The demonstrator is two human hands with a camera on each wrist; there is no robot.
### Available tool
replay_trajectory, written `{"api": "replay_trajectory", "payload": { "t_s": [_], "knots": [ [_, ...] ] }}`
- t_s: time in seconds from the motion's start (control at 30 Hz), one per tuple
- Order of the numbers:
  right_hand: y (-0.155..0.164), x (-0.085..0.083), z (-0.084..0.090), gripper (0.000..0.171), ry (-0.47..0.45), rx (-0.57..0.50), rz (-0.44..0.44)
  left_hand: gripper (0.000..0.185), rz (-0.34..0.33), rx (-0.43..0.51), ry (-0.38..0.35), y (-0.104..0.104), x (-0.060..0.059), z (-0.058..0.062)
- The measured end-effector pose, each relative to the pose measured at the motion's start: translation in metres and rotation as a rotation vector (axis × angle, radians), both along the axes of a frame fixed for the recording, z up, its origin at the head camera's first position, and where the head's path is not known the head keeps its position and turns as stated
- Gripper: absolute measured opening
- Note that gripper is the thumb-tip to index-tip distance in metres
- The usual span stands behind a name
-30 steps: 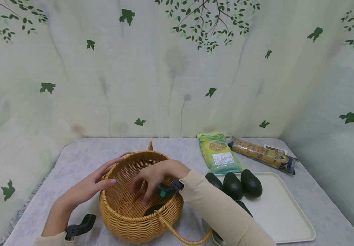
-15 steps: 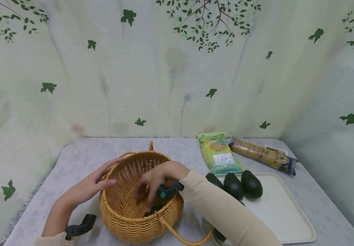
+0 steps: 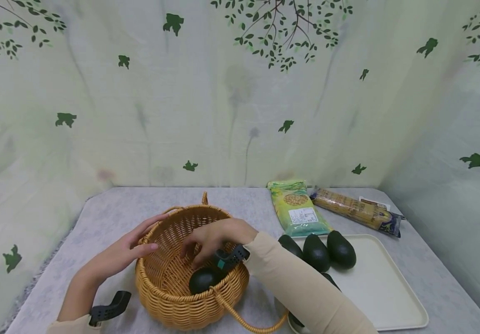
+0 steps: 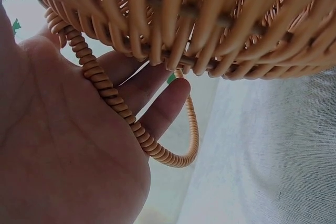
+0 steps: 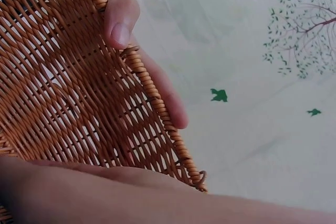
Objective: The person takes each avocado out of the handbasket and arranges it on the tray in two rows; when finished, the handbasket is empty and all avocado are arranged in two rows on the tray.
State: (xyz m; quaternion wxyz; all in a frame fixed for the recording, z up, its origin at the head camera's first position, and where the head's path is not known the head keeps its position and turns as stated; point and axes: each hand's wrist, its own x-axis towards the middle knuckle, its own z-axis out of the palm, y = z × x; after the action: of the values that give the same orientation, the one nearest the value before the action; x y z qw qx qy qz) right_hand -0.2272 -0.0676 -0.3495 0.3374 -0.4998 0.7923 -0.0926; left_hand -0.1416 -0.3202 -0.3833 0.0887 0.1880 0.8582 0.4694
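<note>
A round wicker basket (image 3: 169, 306) stands on the table in the head view, its mouth tilted towards me. My left hand (image 3: 116, 253) holds its left rim, thumb inside and fingers outside; the left wrist view shows a looped wicker handle (image 4: 168, 156) lying across this palm. Inside the basket, my right hand (image 3: 212, 239) hovers with loosely bent fingers and nothing visibly between them. One dark green avocado (image 3: 202, 280) rests just below its thumb against the near wall. In the right wrist view, the right hand (image 5: 131, 177) partly covers the weave, its fingertips hidden.
Several avocados (image 3: 316, 253) lie on a cream tray (image 3: 383, 287) at right, partly behind the right sleeve (image 3: 302, 283). Behind them are a green-yellow bag (image 3: 294, 208) and a long pack of what looks like noodles (image 3: 354, 209). Another handle (image 3: 260, 328) hangs at the basket's front.
My right fingers reached down to the avocado, then rose off it. The avocado has turned up and shows more above the near rim. The left hand has stayed put.
</note>
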Motion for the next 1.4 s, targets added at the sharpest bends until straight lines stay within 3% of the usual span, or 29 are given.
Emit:
{"api": "replay_trajectory", "payload": {
  "t_s": [0.33, 0.53, 0.6, 0.77, 0.97, 1.1, 1.4],
  "knots": [
    [0.0026, -0.0008, 0.0013, 0.064, -0.117, 0.032, -0.030, 0.062, -0.008, 0.006, 0.009, 0.0000, -0.0001, -0.0003],
    [-0.0008, 0.0012, 0.0016, 0.038, 0.109, -0.015, -0.023, 0.062, -0.015, 0.012, 0.014, 0.0005, 0.0001, 0.0007],
    [-0.0011, 0.0011, 0.0018, 0.036, 0.139, -0.025, -0.032, 0.063, -0.017, 0.011, 0.017, 0.0011, 0.0002, 0.0011],
    [-0.0001, 0.0011, 0.0018, 0.040, 0.077, -0.032, -0.050, 0.063, -0.019, 0.010, 0.020, 0.0012, 0.0004, 0.0017],
    [0.0022, 0.0012, 0.0011, 0.060, -0.031, -0.021, -0.063, 0.064, -0.020, 0.012, 0.021, 0.0012, 0.0014, 0.0020],
    [0.0028, 0.0015, 0.0014, 0.067, -0.042, 0.003, -0.055, 0.064, -0.017, 0.013, 0.020, 0.0015, 0.0017, 0.0018],
    [0.0020, 0.0011, 0.0014, 0.060, -0.035, -0.010, -0.060, 0.064, -0.018, 0.017, 0.015, 0.0009, 0.0017, 0.0013]
  ]
}}
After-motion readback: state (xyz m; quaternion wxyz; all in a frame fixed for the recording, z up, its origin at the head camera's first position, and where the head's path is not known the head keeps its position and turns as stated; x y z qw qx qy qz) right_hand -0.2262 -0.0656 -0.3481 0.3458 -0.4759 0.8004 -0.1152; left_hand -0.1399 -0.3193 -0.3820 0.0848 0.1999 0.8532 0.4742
